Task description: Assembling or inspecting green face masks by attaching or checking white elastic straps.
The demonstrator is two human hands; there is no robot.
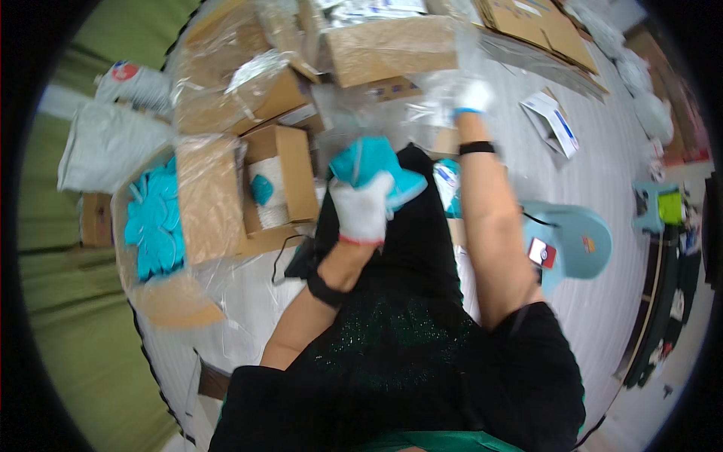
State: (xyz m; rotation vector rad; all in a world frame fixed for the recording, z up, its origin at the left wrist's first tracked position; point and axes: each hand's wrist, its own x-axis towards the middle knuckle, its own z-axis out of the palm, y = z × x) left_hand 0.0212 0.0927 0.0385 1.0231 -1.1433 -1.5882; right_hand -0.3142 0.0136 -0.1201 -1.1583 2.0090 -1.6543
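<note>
My left hand (361, 207), in a white glove with a red cuff, is closed on a few teal face masks (370, 160) above my lap. My right hand (474, 96) wears a white glove with a blue cuff. It reaches forward among transparent plastic bags (431, 109), and motion blur hides its fingers, so I cannot tell if it holds anything. To the left, a large carton (207, 200) is filled with more teal masks (156, 218). Between it and my lap stands a small carton (297, 173) with one teal piece (262, 189) on its white lining.
An open carton (392, 49) with plastic-wrapped packets stands ahead, beside another plastic-covered carton (226, 68). At right are a white-and-blue box (550, 124) and a light blue stool (576, 245) with a red-and-white item (542, 254) on it. Flattened cardboard (538, 30) lies far right.
</note>
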